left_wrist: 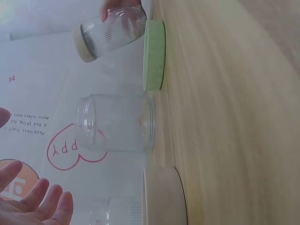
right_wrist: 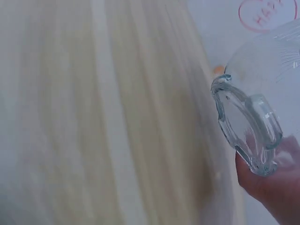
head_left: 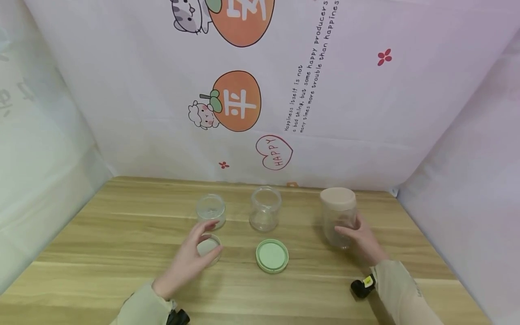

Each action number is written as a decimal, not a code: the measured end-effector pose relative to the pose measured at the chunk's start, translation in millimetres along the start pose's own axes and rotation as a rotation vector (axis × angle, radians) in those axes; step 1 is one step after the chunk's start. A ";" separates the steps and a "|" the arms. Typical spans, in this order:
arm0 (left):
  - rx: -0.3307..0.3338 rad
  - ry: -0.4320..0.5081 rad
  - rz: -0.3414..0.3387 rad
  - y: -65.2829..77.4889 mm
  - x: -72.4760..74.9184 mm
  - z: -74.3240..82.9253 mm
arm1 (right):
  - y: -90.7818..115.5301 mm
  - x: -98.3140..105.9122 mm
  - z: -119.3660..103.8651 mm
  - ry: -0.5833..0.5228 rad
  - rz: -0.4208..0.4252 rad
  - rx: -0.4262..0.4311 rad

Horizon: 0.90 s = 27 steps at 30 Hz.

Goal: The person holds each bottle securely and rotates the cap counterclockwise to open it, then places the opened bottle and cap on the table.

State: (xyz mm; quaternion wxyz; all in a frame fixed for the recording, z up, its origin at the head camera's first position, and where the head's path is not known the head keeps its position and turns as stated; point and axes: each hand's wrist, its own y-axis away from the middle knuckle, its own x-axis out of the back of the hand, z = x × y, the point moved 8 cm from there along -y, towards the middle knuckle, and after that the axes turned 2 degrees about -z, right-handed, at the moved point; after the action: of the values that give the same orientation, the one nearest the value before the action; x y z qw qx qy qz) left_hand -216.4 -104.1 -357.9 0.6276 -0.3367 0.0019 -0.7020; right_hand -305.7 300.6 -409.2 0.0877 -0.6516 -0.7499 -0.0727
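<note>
At the right of the head view, my right hand grips a ribbed clear glass jar topped with a beige lid. The right wrist view shows the thick glass base of this jar tilted and raised off the table. My left hand holds nothing; its fingers are spread apart, over and beside a loose pale lid. Behind that hand stands a short clear jar. An open taller clear jar stands in the middle, with a green lid lying in front of it.
The wood-grain table carries all the jars and lids. A printed white cloth hangs along the back edge, and pale cloth sides close in left and right.
</note>
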 end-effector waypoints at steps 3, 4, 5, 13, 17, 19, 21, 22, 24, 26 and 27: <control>-0.013 -0.004 -0.007 -1.4 -2.3 1.0 | 4.1 -8.0 -9.0 0.015 -0.021 0.008; -0.020 -0.006 -0.011 -1.8 -3.3 1.6 | 5.8 -11.4 -12.8 0.030 -0.026 0.012; -0.031 -0.005 -0.013 -2.2 -4.2 2.4 | 7.6 -15.3 -16.5 0.048 -0.031 0.015; -0.026 -0.017 -0.031 -3.0 -8.3 6.1 | 23.3 -58.7 -47.7 0.227 -0.093 0.161; -0.059 -0.015 -0.039 -5.2 -11.7 10.1 | 29.1 -78.8 -59.1 0.225 -0.138 0.218; -0.083 -0.021 -0.039 -6.4 -13.8 12.4 | 30.7 -86.3 -61.4 0.207 -0.163 0.213; -0.107 -0.027 -0.041 -7.4 -16.0 14.8 | 32.2 -93.5 -62.7 0.183 -0.192 0.209; -0.115 -0.028 -0.043 -7.9 -17.2 16.1 | 32.8 -96.7 -63.1 0.173 -0.204 0.208; -0.124 -0.029 -0.051 -9.3 -19.8 18.4 | 33.7 -103.0 -63.7 0.160 -0.221 0.211; -0.131 -0.029 -0.061 -10.9 -22.4 21.0 | 34.7 -109.2 -65.3 0.165 -0.236 0.234; -0.130 -0.031 -0.068 -11.5 -23.7 22.0 | 35.1 -111.6 -65.6 0.171 -0.237 0.239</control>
State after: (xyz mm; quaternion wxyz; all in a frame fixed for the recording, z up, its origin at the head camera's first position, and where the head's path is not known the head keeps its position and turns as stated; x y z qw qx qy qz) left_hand -216.5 -71.5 -347.2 0.5804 -0.3874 0.0262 -0.7158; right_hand -253.5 183.3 -370.8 0.2189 -0.5350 -0.8146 -0.0481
